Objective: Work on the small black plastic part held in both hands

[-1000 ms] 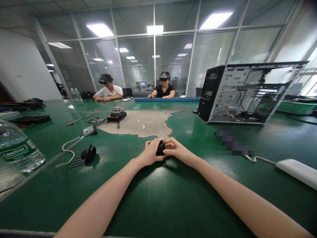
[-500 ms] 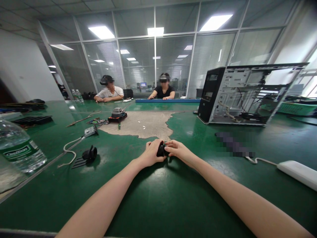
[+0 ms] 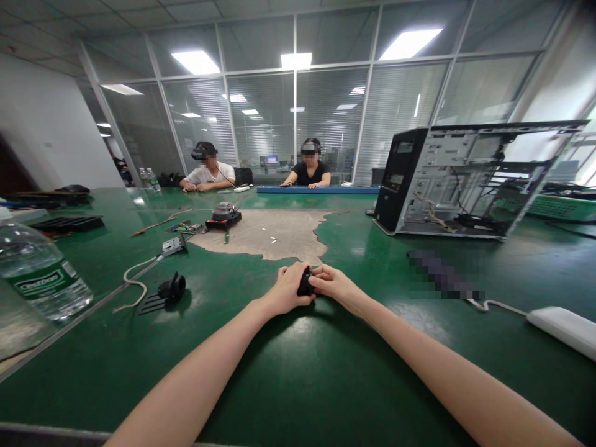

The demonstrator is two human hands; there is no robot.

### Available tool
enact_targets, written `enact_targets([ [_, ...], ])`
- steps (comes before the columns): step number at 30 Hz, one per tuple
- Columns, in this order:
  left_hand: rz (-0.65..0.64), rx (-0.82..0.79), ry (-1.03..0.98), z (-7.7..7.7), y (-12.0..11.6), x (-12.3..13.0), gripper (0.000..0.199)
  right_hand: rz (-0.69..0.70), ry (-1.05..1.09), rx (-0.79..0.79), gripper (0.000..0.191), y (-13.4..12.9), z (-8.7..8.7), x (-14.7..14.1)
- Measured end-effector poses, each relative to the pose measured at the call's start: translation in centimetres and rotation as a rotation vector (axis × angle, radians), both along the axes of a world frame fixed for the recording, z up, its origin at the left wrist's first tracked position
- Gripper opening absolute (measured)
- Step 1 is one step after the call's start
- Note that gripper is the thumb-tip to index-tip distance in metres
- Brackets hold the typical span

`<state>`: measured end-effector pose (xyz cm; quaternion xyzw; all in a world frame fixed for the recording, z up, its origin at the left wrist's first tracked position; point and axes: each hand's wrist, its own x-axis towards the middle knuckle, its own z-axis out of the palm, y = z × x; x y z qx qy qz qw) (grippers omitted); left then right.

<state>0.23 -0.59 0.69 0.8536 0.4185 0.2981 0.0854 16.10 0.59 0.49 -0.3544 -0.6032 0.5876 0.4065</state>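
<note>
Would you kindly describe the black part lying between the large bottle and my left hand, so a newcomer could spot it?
On the green table, find the large bottle at the view's left edge. Between it and your left hand sits the black part. Its raised rounded piece and thin parallel bars set it apart from the curving pale cable beside it.

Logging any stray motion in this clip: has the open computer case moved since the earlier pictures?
No. The computer case keeps its place right of the bare patch in the green tabletop; only the whole view shifts slightly.
</note>
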Motion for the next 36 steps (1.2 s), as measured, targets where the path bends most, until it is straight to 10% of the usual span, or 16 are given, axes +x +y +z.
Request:
enact_targets([
  [7, -0.009, 0.007, -0.008, -0.3, 0.2, -0.1, 0.053, -0.026, -0.049, 0.17, 0.029, -0.9, 0.1, 0.2],
  [36, -0.027, 0.032, 0.01, -0.3, 0.3, -0.3, 0.055, -0.033, -0.091, 0.061, 0.028, -0.5, 0.1, 0.2],
])
